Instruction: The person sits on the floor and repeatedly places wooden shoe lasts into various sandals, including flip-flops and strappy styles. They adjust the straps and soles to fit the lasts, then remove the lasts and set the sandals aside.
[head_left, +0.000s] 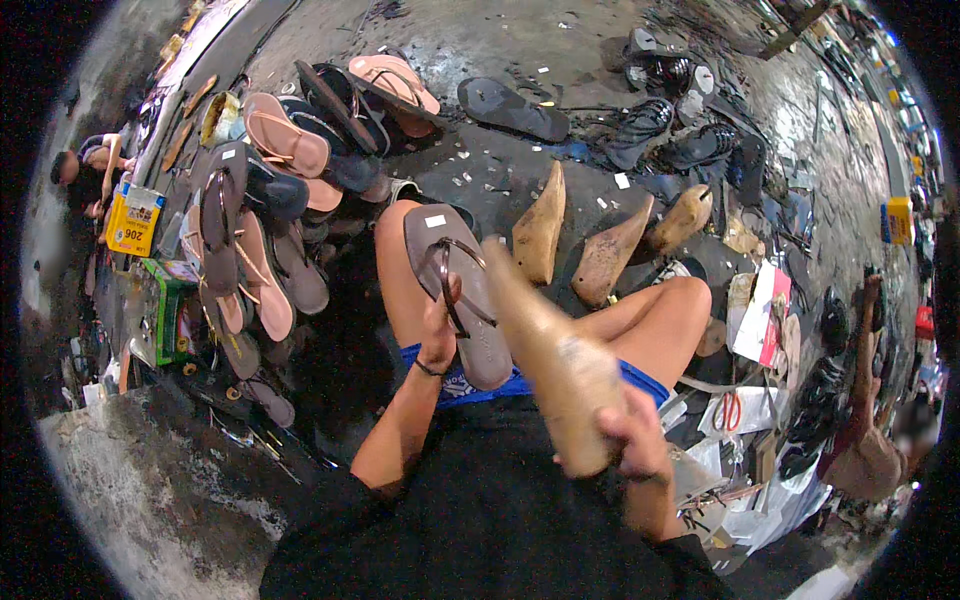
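Observation:
My left hand (pixel 437 325) is closed on a brown thong sandal (pixel 474 285), thumb by its shiny strap. The sandal stands toe up over my lap, and a small white sticker is on its toe end. In my right hand (pixel 640 440), the thick end of a wooden shoe last (pixel 565 355) is gripped. Smeared by motion, the last points up and left, its narrow tip close to the sandal's right edge. Beyond my legs, three more wooden lasts lie on the floor: one left (pixel 541 225), one in the middle (pixel 612 255) and one right (pixel 682 220).
Pink sandals (pixel 285 135) and dark ones are heaped at the left, near a yellow box (pixel 135 220) and a green box (pixel 172 310). A lone dark sole (pixel 514 108) lies ahead. Black strappy footwear (pixel 640 130) is at the far right. Other people sit at both edges.

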